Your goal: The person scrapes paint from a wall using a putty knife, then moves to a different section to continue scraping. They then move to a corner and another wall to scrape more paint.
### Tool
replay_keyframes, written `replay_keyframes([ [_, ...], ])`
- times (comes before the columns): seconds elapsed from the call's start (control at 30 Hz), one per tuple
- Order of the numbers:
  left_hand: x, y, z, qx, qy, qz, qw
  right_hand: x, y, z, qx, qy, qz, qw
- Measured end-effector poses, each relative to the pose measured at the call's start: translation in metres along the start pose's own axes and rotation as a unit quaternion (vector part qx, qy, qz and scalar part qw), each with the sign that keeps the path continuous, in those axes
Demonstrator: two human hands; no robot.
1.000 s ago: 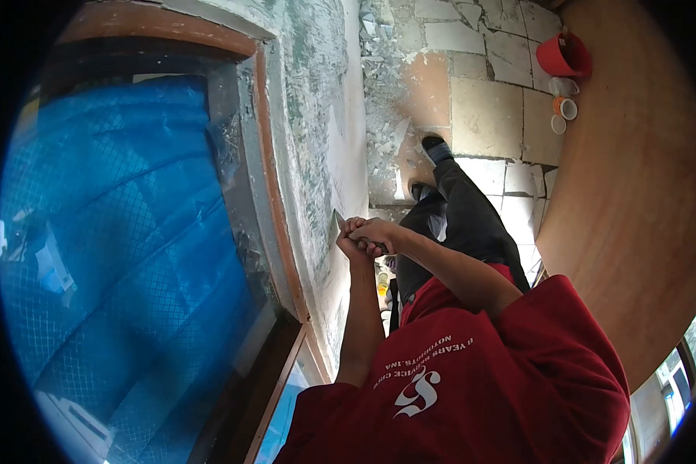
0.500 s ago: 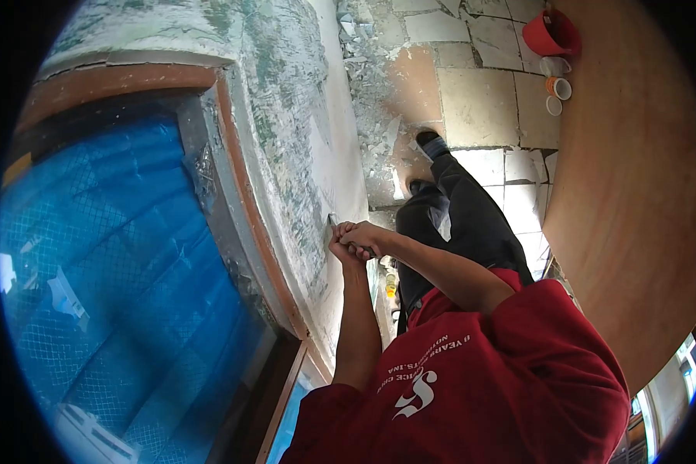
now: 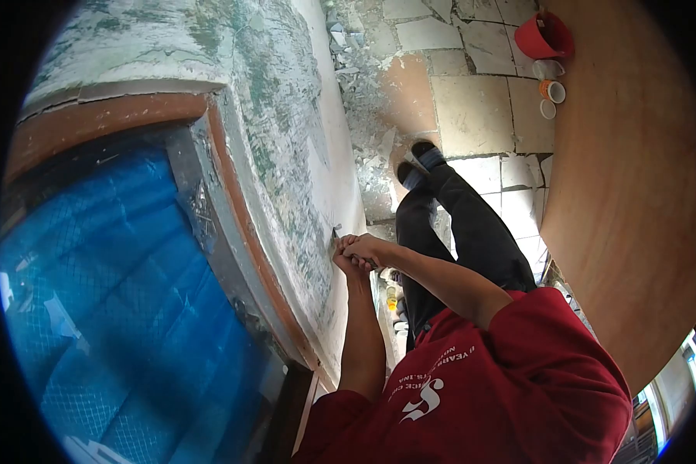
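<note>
Wall: the left side is bounded by the patchy wall (image 3: 274, 139), into which the brown frame (image 3: 108, 126) is set.
Frame: its inside is filled by a blue sheet (image 3: 131, 271).
Open room: tiled floor (image 3: 472, 116) is spread ahead, between the wall and a wood panel (image 3: 626, 193) that closes off the right side.
Chips: loose chips (image 3: 348, 46) are scattered along the foot of the wall, ahead of the shoes (image 3: 428, 153).
Panel edge: a red bucket (image 3: 541, 37) and cups (image 3: 553, 91) are lined up beside it, well apart from the hands.
Legs: a small yellow thing (image 3: 392, 300) is partly hidden near the left forearm; what it is cannot be told.
Scraper: the scraper (image 3: 335, 234) is held in both fists, its tip poking out at the wall face; firm contact cannot be told.
Left hand: the left hand (image 3: 351, 265) is closed around the scraper, nearest the wall.
Right hand: the right hand (image 3: 367, 248) is clasped over the left one, gripping the scraper too.
</note>
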State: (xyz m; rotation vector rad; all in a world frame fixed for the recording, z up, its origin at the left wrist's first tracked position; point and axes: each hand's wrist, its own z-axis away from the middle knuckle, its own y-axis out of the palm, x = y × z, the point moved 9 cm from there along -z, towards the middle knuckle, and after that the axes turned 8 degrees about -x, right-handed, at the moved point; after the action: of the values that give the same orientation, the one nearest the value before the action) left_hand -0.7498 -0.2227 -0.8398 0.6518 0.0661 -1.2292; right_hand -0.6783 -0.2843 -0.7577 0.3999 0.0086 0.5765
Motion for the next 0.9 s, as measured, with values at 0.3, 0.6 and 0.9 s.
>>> replay_keyframes([
  [0.3, 0.033, 0.018, -0.032, -0.003, -0.074, 0.022, 0.997, -0.017, -0.01, -0.102, -0.001, -0.053, -0.035, 0.998],
  [0.6, -0.003, 0.017, 0.092, -0.066, -0.044, 0.016, 0.997, -0.029, 0.014, 0.066, 0.081, -0.045, 0.008, 0.996],
  [0.9, -0.022, 0.041, 0.151, 0.004, -0.016, 0.008, 1.0, -0.057, 0.053, 0.088, 0.119, -0.078, 0.02, 0.99],
])
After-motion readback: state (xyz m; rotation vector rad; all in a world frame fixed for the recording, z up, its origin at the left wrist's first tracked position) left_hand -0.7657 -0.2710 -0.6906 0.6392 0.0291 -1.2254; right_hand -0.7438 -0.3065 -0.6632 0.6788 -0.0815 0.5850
